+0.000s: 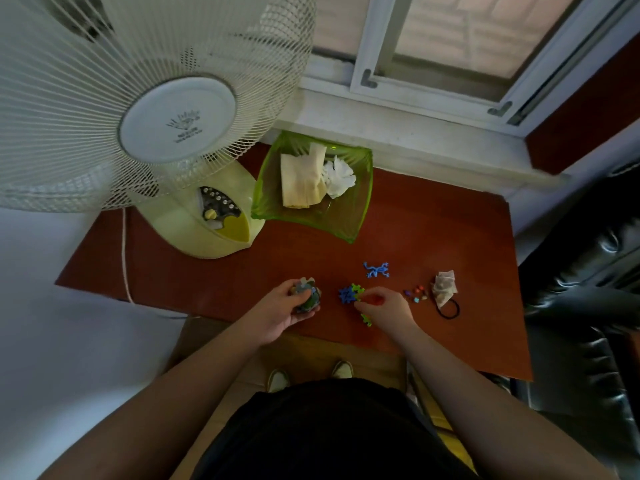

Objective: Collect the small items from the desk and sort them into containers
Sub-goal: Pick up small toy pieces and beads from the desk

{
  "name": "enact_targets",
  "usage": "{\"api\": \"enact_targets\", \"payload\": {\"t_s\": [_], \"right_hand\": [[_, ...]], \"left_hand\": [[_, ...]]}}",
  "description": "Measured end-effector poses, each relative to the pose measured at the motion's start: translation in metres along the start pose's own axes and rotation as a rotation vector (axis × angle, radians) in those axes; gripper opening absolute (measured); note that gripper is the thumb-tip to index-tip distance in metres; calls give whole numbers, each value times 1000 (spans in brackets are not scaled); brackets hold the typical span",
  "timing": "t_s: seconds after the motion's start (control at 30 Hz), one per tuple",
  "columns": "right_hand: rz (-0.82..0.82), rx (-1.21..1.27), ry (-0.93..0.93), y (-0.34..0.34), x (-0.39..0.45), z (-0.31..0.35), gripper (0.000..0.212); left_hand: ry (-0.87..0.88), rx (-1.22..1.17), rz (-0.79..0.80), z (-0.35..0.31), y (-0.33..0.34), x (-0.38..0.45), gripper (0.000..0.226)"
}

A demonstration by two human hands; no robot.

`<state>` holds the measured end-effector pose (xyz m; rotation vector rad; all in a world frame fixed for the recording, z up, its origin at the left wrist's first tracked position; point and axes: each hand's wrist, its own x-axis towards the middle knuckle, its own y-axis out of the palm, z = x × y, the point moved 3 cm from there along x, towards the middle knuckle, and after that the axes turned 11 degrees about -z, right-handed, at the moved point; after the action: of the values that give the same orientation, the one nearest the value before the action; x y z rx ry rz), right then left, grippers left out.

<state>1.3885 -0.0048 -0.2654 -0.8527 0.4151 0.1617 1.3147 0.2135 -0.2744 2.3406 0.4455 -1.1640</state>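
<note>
Toy pieces (351, 294), blue and green, lie clustered near the table (242, 271) front edge, where the right hand (382, 306) fingers pinch them to gather, while the left hand (287, 308) cups a filled clear pouch (306, 296), apparently ready to receive them.

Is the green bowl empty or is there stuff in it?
Not empty. The green bowl holds a folded cream cloth and a crumpled white tissue beside it.
</note>
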Motion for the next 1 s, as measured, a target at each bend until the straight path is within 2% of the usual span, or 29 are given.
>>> {"api": "enact_targets", "payload": {"t_s": [0.23,0.33,0.57,0.8,1.0], "right_hand": [[-32,-175,-159,18,14,15,49],[-18,-250,-185,25,18,15,57],[47,-356,-133,31,30,20,56],[62,-331,-139,33,35,21,47],[102,-318,-86,33,38,20,49]], "left_hand": [[12,-26,-67,5,13,5,36],[17,-22,-63,8,16,3,31],[20,-37,-115,13,16,5,35],[21,-37,-130,12,21,5,34],[2,-12,-154,15,25,10,36]]}}
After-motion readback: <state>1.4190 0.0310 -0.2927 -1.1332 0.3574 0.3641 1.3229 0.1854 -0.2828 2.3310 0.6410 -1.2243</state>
